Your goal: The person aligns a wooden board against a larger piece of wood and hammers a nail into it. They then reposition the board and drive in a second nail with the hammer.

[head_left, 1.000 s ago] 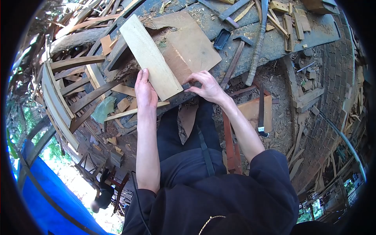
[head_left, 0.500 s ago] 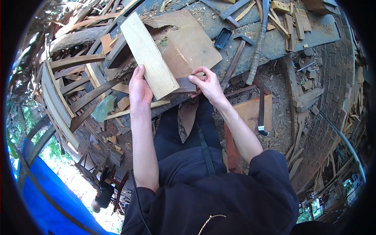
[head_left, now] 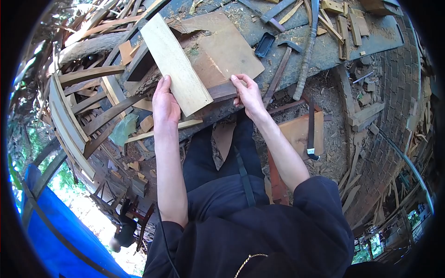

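My left hand [head_left: 165,103] grips the left edge of a pale wooden board [head_left: 176,65], with its fingers partly hidden beneath it. The board slants over the workbench edge, its near corner toward me. A dark strip of wood [head_left: 221,91] sticks out to the right from under the board; its left part is covered. At that strip's right end, my right hand [head_left: 249,96] pinches it between thumb and fingers. Behind both lies a thin brown sheet of wood [head_left: 234,51] on the bench.
On the workbench [head_left: 296,34] are a hammer [head_left: 280,69], a small black tray [head_left: 264,45], a long wrapped-handle tool [head_left: 303,69] and wood offcuts. A saw [head_left: 311,129] lies below right. Stacked timber [head_left: 99,95] fills the left. Another person [head_left: 124,229] is at lower left, near a blue tarp [head_left: 55,222].
My right hand has shifted slightly away from me and right, and the dark strip's right end has risen with it. The pale board has barely moved.
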Available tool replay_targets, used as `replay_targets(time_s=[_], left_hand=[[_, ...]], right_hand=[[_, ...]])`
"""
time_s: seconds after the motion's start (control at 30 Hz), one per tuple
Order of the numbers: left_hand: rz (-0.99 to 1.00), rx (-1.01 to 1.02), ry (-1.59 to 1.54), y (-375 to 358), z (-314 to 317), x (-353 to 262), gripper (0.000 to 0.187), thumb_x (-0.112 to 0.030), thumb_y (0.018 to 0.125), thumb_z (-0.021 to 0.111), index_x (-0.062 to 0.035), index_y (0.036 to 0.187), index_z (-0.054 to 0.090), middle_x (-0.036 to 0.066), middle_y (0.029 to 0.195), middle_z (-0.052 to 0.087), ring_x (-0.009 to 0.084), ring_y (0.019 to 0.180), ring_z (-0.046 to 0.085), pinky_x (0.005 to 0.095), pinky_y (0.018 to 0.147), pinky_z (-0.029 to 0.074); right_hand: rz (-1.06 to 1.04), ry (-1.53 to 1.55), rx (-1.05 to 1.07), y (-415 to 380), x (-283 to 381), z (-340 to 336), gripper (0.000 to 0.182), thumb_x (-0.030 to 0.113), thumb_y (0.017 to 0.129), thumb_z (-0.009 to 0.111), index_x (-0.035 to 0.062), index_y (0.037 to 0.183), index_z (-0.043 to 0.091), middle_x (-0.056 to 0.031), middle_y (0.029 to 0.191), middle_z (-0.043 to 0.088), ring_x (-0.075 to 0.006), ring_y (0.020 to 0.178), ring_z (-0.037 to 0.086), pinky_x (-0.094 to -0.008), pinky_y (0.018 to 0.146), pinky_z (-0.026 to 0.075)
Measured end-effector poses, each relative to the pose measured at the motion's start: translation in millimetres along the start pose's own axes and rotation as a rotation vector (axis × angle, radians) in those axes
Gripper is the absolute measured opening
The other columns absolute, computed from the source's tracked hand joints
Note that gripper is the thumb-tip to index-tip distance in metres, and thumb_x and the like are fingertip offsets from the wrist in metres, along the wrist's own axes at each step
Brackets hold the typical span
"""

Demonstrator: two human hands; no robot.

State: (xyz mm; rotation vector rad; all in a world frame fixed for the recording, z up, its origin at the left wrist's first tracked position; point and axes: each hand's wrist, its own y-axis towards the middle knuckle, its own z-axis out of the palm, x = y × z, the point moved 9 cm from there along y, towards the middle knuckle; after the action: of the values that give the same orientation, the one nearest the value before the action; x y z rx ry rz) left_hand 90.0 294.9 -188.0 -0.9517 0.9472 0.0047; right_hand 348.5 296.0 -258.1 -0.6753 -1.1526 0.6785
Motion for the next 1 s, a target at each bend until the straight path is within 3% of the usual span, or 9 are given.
replay_targets(time_s=[0.33,0.6,0.67,0.73,0.77,0.8,0.87,0.9,1.0], left_hand=[[0.021,-0.008,-0.006,2.8,-1.9,0.4,0.041,-0.017,0.112,0.055,0.0069,0.145,0.05,0.018,0.139,0.063,0.0258,0.129,0.063,0.041,0.112,0.052],[0.069,0.015,0.034,-2.2,-5.0,9.0,0.041,-0.019,0.112,0.055,0.0069,0.143,0.051,0.016,0.139,0.063,0.0239,0.13,0.062,0.0388,0.114,0.05],[0.074,0.016,0.041,-3.7,-3.8,10.3,0.04,-0.019,0.112,0.055,0.0067,0.143,0.051,0.016,0.139,0.063,0.0236,0.13,0.062,0.0384,0.114,0.049],[0.089,0.019,0.046,-7.0,-3.5,12.7,0.04,-0.019,0.112,0.055,0.0064,0.143,0.051,0.016,0.139,0.063,0.0231,0.13,0.062,0.0381,0.114,0.049],[0.082,0.022,0.055,-9.4,-3.3,15.6,0.04,-0.019,0.112,0.055,0.0064,0.143,0.051,0.016,0.139,0.063,0.0231,0.13,0.062,0.0381,0.114,0.049],[0.092,0.014,0.057,-11.9,-2.5,15.9,0.04,-0.018,0.112,0.055,0.0062,0.143,0.051,0.016,0.139,0.063,0.0227,0.13,0.062,0.038,0.114,0.049],[0.099,0.009,0.065,-13.0,-2.3,16.6,0.039,-0.018,0.112,0.056,0.0061,0.143,0.051,0.015,0.139,0.064,0.0224,0.13,0.062,0.0379,0.114,0.049],[0.105,-0.008,0.077,-14.2,-5.0,17.0,0.04,-0.018,0.112,0.056,0.0062,0.143,0.051,0.015,0.139,0.064,0.0221,0.131,0.062,0.0378,0.114,0.048],[0.114,-0.019,0.105,-13.3,-6.5,16.6,0.04,-0.018,0.112,0.055,0.0062,0.144,0.051,0.015,0.139,0.064,0.0214,0.132,0.061,0.0376,0.115,0.049]], right_hand=[[0.066,0.072,0.028,12.3,-8.0,1.4,0.032,0.034,0.104,0.071,0.0027,0.1,0.066,-0.0064,0.068,0.064,-0.0119,0.044,0.058,-0.0265,0.041,0.047],[-0.086,-0.125,0.061,4.8,8.0,-8.1,0.041,0.041,0.112,0.054,0.0022,0.117,0.066,-0.0061,0.067,0.062,-0.0118,0.044,0.059,-0.0238,0.043,0.047],[-0.1,-0.22,0.016,5.4,9.7,-18.9,0.034,0.032,0.113,0.053,0.0011,0.12,0.067,-0.0059,0.075,0.065,-0.0095,0.054,0.061,-0.023,0.051,0.049],[-0.483,-0.248,-0.081,1.5,32.8,-29.0,0.024,0.019,0.109,0.059,0.0,0.12,0.069,-0.0071,0.085,0.068,-0.0109,0.071,0.066,-0.0265,0.065,0.054],[-0.553,-0.322,-0.074,2.2,36.2,-35.0,0.023,0.011,0.103,0.064,0.0007,0.122,0.071,-0.0083,0.103,0.072,-0.0148,0.095,0.068,-0.0297,0.084,0.054],[-0.551,-0.317,-0.081,2.9,39.6,-40.4,0.023,0.011,0.103,0.064,0.0007,0.122,0.071,-0.0083,0.103,0.072,-0.0148,0.095,0.068,-0.0297,0.084,0.054],[-0.79,-0.415,0.157,-11.8,60.7,-21.4,0.026,0.01,0.1,0.066,0.0017,0.124,0.072,-0.011,0.115,0.073,-0.0206,0.108,0.068,-0.0339,0.095,0.053],[-0.769,-0.455,0.21,-12.7,61.7,-18.5,0.033,0.015,0.095,0.074,0.0031,0.126,0.072,-0.0124,0.122,0.073,-0.0248,0.113,0.067,-0.0358,0.101,0.051],[-0.854,-0.591,0.297,-19.1,67.4,-8.0,0.041,0.017,0.09,0.081,0.0046,0.129,0.072,-0.0113,0.126,0.073,-0.0252,0.123,0.064,-0.0395,0.107,0.049]])
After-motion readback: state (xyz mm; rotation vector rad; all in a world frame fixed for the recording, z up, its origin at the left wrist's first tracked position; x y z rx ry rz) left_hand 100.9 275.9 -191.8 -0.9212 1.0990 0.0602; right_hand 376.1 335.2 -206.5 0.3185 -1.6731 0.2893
